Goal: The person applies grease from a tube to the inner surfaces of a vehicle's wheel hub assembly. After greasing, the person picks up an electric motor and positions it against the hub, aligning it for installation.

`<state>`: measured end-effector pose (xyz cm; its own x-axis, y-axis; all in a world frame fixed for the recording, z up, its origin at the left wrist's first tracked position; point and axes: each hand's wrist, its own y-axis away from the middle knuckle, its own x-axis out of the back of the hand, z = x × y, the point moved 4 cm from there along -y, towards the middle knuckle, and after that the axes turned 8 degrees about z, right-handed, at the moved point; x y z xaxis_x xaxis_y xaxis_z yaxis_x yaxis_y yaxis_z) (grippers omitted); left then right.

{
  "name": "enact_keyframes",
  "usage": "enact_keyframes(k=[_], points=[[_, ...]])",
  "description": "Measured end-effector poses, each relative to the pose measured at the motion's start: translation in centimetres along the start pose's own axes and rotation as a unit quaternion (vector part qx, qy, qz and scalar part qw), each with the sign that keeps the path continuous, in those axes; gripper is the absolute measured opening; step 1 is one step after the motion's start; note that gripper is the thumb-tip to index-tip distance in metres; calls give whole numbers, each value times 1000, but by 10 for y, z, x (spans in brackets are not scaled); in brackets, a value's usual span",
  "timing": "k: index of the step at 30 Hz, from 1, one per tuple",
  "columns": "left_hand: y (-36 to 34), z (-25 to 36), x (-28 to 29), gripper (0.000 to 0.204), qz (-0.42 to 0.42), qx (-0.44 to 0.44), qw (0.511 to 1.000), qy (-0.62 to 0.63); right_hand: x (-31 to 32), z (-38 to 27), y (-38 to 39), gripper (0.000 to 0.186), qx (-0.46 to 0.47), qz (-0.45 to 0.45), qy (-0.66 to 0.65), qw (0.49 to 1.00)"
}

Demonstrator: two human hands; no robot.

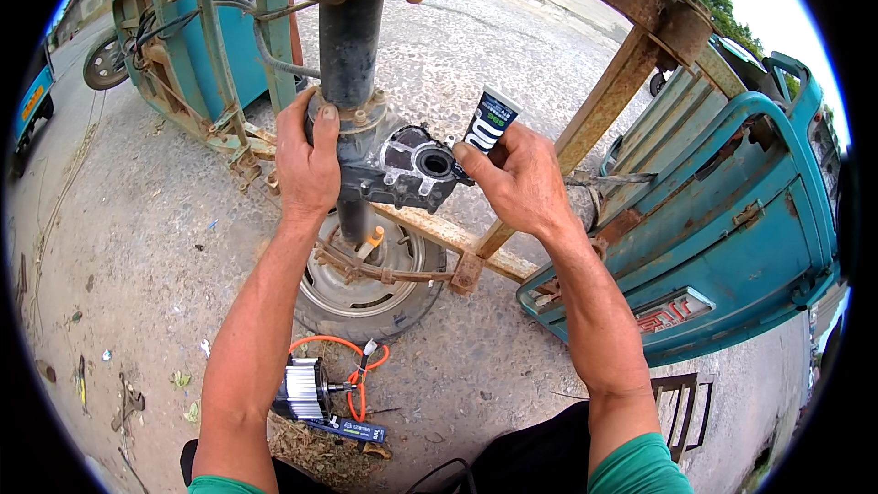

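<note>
My left hand (309, 160) is closed around the flange at the lower end of a black axle tube (350, 41), its thumb lying along the near side. Beside it, the black gear housing (393, 185) has a round bore and a pale flat face, with dark sealant around part of its rim. In my right hand (523, 174) is a dark sealant tube (488, 123), pinched between thumb and fingers. The tube's crimped end points up and its lower end meets the right edge of the housing. My fingers hide the nozzle.
On the ground below lie an electric motor (306, 389) with an orange cable (363, 375) and a blue box (352, 428). A wheel (370, 288) and a rusty frame (512, 261) stand behind the housing. Teal body panels (704, 247) are at right; tools (128, 400) lie at left.
</note>
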<state>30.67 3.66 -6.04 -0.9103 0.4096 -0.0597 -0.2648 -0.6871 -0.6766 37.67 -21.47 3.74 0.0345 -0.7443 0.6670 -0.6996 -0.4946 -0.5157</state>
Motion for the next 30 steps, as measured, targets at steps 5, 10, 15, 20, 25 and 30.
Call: enact_keyframes(k=[5, 10, 15, 20, 25, 30], points=[[0, -2, -1, 59, -2, 2, 1000, -2, -2, -1, 1, 33, 4, 1, -13, 1000], [0, 0, 0, 60, -1, 1, 1000, -7, -4, -1, 1, 34, 4, 0, -23, 1000], [-1, 0, 0, 61, -3, 0, 1000, -16, -5, -2, 1, 36, -5, -8, -14, 1000], [-1, 1, 0, 60, 1, -2, 1000, -17, -5, -8, 1, 36, 0, -12, -6, 1000], [-1, -2, 0, 60, 6, 0, 1000, -6, -8, -9, 1, 36, 1, -16, -16, 1000], [-1, -2, -1, 60, 7, -4, 1000, 1, -10, -8, 1, 37, 5, -9, -31, 999]])
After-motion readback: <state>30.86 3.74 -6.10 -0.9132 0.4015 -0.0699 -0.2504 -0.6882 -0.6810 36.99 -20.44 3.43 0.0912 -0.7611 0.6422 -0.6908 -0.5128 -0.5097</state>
